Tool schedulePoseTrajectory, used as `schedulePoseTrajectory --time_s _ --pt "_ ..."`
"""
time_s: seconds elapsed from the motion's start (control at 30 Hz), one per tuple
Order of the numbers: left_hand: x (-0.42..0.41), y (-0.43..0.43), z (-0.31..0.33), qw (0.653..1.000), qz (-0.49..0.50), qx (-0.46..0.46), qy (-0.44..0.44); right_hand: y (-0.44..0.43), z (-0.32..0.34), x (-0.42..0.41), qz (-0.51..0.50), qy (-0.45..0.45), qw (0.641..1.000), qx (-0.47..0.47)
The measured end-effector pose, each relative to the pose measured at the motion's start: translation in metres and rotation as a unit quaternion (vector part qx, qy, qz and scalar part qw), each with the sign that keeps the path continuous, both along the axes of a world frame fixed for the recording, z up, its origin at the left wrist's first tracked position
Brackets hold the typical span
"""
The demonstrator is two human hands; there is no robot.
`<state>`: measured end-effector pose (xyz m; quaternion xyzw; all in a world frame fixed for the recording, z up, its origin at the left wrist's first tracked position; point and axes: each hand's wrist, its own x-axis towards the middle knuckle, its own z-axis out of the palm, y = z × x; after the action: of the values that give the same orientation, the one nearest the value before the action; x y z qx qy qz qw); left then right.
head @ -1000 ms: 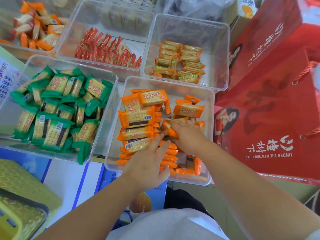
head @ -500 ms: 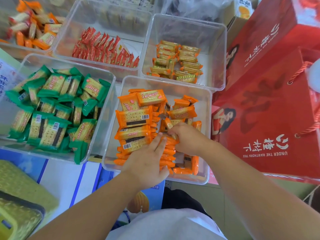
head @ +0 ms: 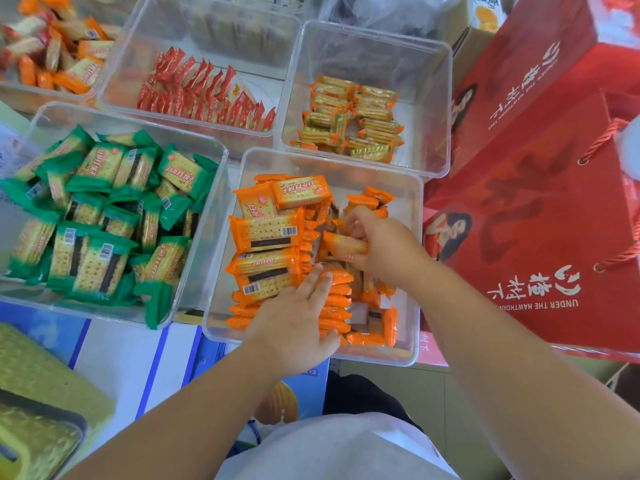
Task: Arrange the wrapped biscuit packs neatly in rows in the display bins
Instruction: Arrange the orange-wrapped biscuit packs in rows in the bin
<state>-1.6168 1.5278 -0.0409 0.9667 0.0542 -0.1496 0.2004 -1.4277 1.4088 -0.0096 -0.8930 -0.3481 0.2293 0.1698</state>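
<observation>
The job looks partly done. In the near clear plastic bin (head: 415, 265), a row of orange-wrapped biscuit packs (head: 337, 308) stands on edge down the middle. Several flat orange packs (head: 265, 233) lie piled loosely along its left side, and a few more are scattered at the far right, so this bin needs more sorting. The green-wrapped biscuit packs (head: 104, 216) in the clear bin to the left are a jumble and appear untouched. The red-wrapped packs (head: 204, 95) behind already stand in a row.

The left hand (head: 294, 323) lies over the near end of the orange row, its fingers (head: 320, 280) straight and slightly spread, pressing on the packs. The right hand (head: 384, 251) is further into the same bin. Its fingers (head: 358, 221) and thumb curl around a single orange pack (head: 346, 244), held just above the row.
</observation>
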Motion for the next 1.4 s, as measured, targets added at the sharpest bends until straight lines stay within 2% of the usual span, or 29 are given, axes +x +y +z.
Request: schedulePoseTrajectory --time_s 0.1,0.2,0.3,0.37,0.47,0.53,0.6,0.73,0.83,0.97,1.1,1.2,1.4 --pt "-0.001 0.0 -0.003 1.0 0.002 -0.006 -0.008 0.004 0.006 0.004 0.032 -0.029 0.999 0.012" --pt "-0.001 0.001 -0.003 1.0 0.0 -0.01 -0.012 0.019 -0.001 -0.006 0.08 -0.003 0.996 -0.028" --pt "-0.001 0.002 0.0 1.0 0.003 -0.013 -0.016 0.032 -0.015 -0.017 0.062 0.005 0.997 -0.046" --pt "-0.001 0.002 0.003 1.0 0.006 -0.021 -0.013 0.033 -0.02 -0.018 0.034 0.039 0.998 -0.036" --pt "-0.003 0.001 0.008 0.999 0.017 -0.037 -0.013 0.026 -0.02 -0.014 0.046 0.127 0.99 -0.035" --pt "-0.003 0.001 0.012 0.999 0.028 -0.04 -0.008 0.021 -0.021 -0.013 0.044 0.147 0.987 -0.041" --pt "0.0 0.0 0.02 0.999 0.011 -0.025 -0.016 0.02 -0.024 -0.014 0.049 0.129 0.99 -0.041" --pt "0.011 0.0 0.028 0.985 -0.072 0.071 -0.141 0.021 -0.028 -0.011 0.058 0.027 0.998 -0.029" --pt "0.024 0.006 0.027 0.985 -0.089 0.119 -0.092 0.02 -0.026 -0.003 0.03 -0.065 0.994 -0.078" --pt "0.031 0.014 0.014 0.982 -0.097 0.157 -0.03 0.016 -0.025 0.007 -0.011 -0.089 0.993 -0.082" --pt "0.027 0.018 0.011 0.984 -0.095 0.15 -0.022 0.023 -0.025 0.009 0.027 -0.196 0.961 -0.195" --pt "0.026 0.019 0.012 0.989 -0.079 0.122 -0.044 0.027 -0.03 0.004 0.045 -0.21 0.945 -0.247" --pt "0.023 0.021 0.011 0.991 -0.063 0.098 -0.059 0.025 -0.041 -0.007 0.048 -0.216 0.934 -0.279"
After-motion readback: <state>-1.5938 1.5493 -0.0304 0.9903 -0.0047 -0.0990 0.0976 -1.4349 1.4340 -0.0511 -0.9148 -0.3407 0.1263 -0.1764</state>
